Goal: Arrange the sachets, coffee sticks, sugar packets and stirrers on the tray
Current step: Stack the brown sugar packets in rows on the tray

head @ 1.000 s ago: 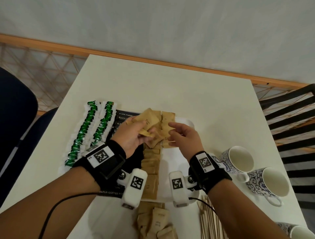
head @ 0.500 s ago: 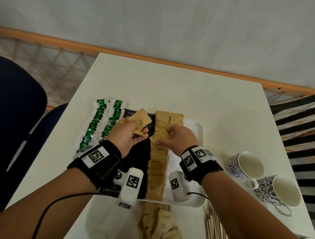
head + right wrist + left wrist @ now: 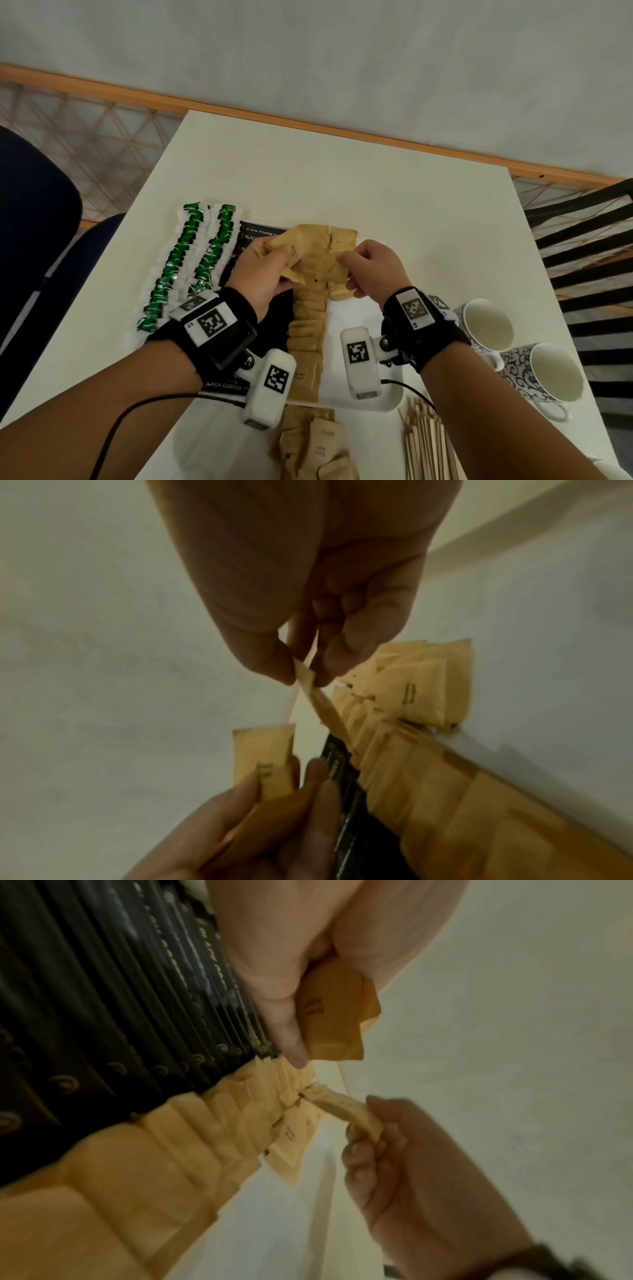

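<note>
A white tray (image 3: 356,390) holds a row of black coffee sticks (image 3: 260,236) and a long overlapping row of brown sugar packets (image 3: 306,329). My left hand (image 3: 270,263) grips a small bunch of brown packets (image 3: 335,1015) above the far end of the rows. My right hand (image 3: 363,270) pinches one brown packet (image 3: 322,704) between thumb and fingers, its lower edge at a second, shorter row of packets (image 3: 337,267). Green and white sachets (image 3: 186,260) lie in two rows left of the tray.
Loose brown packets (image 3: 315,448) lie on the table in front of the tray. Wooden stirrers (image 3: 428,442) lie at the front right. Two patterned cups (image 3: 486,325) stand to the right. A dark chair (image 3: 589,260) is beyond the table's right edge.
My right hand took a packet from my left hand's bunch and carried it right and down to the second row. The left hand stayed above the rows with its bunch.
</note>
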A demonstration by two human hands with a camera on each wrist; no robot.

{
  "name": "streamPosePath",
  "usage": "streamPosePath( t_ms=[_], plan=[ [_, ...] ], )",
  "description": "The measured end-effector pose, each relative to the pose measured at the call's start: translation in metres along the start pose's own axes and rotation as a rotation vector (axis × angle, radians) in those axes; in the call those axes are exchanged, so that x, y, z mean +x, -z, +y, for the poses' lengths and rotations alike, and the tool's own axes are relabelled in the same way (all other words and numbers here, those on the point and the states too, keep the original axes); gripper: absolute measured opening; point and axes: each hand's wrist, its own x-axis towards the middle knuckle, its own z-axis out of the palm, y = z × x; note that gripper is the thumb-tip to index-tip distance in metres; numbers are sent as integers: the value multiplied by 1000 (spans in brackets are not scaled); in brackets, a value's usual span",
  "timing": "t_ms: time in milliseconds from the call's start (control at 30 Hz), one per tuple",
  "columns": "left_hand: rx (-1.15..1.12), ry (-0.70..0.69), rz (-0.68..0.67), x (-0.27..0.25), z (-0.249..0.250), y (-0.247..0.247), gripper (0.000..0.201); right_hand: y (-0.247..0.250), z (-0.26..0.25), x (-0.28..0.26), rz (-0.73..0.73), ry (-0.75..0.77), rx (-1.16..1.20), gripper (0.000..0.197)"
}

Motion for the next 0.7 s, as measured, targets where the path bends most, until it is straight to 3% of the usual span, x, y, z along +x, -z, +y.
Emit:
streamPosePath(
  t_ms=[167, 267, 367, 433, 533, 700],
  plan=[
    [224, -114, -120, -11, -9, -19, 15, -9, -10, -9, -91, -59, 203, 16],
    [146, -110, -201, -15, -7, -23, 11, -12, -12, -12, -114, -71, 326, 18],
    [53, -71, -250, -13, -4, -20, 38, -9, -13, -16, -150, -53, 410, 5],
    [54, -77, -245, -11, -4, -19, 35, -6, -10, -16, -165, -25, 421, 22],
    [43, -75, -189, -10, -6, -17, 28, -2, -5, -14, -147, 20, 258, 35],
    [-40, -5, -122, -6, -7, -12, 11, 16, 7, -11, -51, 82, -37, 9]
  ],
)
